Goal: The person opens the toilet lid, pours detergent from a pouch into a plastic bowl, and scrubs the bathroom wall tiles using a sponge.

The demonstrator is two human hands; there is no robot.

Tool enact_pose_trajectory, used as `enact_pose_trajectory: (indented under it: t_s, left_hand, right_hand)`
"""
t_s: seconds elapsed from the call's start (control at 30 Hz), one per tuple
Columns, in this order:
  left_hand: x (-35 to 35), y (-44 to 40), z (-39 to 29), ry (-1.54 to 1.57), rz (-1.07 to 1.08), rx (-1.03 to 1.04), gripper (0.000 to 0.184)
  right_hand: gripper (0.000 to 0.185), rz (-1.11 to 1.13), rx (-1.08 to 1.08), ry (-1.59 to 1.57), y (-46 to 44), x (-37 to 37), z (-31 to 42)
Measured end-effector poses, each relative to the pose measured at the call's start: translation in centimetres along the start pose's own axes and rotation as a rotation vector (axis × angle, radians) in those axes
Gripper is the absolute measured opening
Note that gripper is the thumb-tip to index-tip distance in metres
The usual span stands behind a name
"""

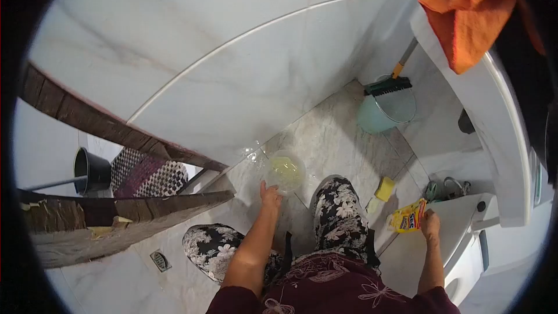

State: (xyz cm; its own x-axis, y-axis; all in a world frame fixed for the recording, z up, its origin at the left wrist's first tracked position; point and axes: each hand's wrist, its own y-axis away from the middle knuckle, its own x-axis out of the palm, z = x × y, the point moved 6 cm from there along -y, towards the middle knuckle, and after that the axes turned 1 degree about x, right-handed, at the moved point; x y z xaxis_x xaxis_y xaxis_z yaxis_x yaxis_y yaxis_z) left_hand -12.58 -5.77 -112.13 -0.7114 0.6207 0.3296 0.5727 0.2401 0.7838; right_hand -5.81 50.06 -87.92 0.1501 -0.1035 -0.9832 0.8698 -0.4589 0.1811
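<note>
My left hand (271, 195) is at the near rim of a clear bowl (286, 172), its fingers closed on the edge. Pale yellow liquid shows in the bowl, which is low over the tiled floor; whether it rests there I cannot tell. To the right, my right hand (430, 224) grips a yellow printed packet (407, 217) by its side, above the corner of a white surface. A yellow sponge (384, 188) lies on the floor between the packet and my knee, with a pale item (375, 205) beside it.
A pale blue bucket (378, 117) with a broom (388, 85) stands in the far corner. An orange cloth (474, 17) hangs over a white ledge (514, 134) at right. On the left are a worn door edge (133, 212), a checkered mat (145, 174) and a floor drain (160, 260).
</note>
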Motion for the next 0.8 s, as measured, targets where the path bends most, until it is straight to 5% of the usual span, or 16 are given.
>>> enact_pose_trajectory:
  t_s: [0.3,0.4,0.53,0.6,0.8]
  left_hand:
    - [0.1,-2.0,-0.3,-0.033,0.003,0.033,0.079]
    - [0.1,-2.4,-1.6,-0.540,-0.199,0.287,0.074]
    - [7.9,7.5,-7.4,-0.875,0.150,0.542,0.064]
    - [10.1,11.3,-8.9,-0.803,0.443,0.518,0.061]
    - [8.0,11.4,-3.4,-0.437,0.624,-0.245,0.054]
  right_hand:
    - [0.008,0.005,-0.410,-0.440,0.8,-10.7,20.6]
    - [0.008,0.138,-0.485,-0.565,1.0,-10.4,25.2]
    - [0.007,0.407,-0.632,-0.638,1.7,-7.9,30.4]
    - [0.005,0.681,-0.626,-0.780,3.2,-7.1,34.0]
    - [0.007,1.085,-0.452,-0.984,3.9,-2.1,41.3]
